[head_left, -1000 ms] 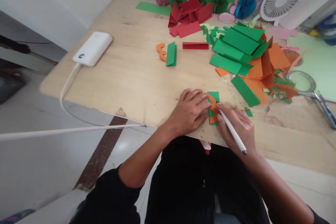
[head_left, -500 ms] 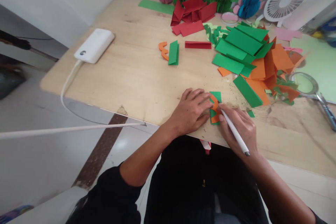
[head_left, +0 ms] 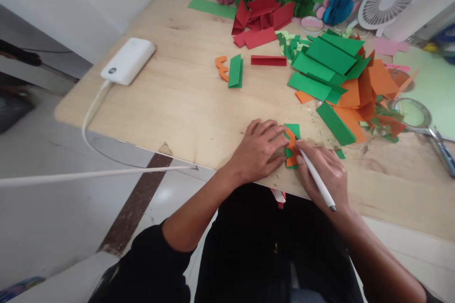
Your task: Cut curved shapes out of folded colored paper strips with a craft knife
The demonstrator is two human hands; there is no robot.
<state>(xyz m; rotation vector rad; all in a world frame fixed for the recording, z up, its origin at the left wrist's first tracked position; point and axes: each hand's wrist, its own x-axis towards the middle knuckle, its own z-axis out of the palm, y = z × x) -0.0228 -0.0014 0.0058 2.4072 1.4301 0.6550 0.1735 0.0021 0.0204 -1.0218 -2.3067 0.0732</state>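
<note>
Table (head_left: 177,90); green card (head_left: 295,129); red papers (head_left: 262,18)

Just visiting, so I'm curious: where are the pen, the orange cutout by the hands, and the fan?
Pen (head_left: 316,178): head view, middle of barrel.
Orange cutout (head_left: 292,144): head view, middle section.
Fan (head_left: 387,2): head view, center hub.

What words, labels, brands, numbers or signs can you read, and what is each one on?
No text can be read anywhere in view.
White power bank: dark round mark, too small and blurred to read.
White pen: no lettering can be made out.
Orange cutout and the green paper under it: no writing can be made out.
</note>
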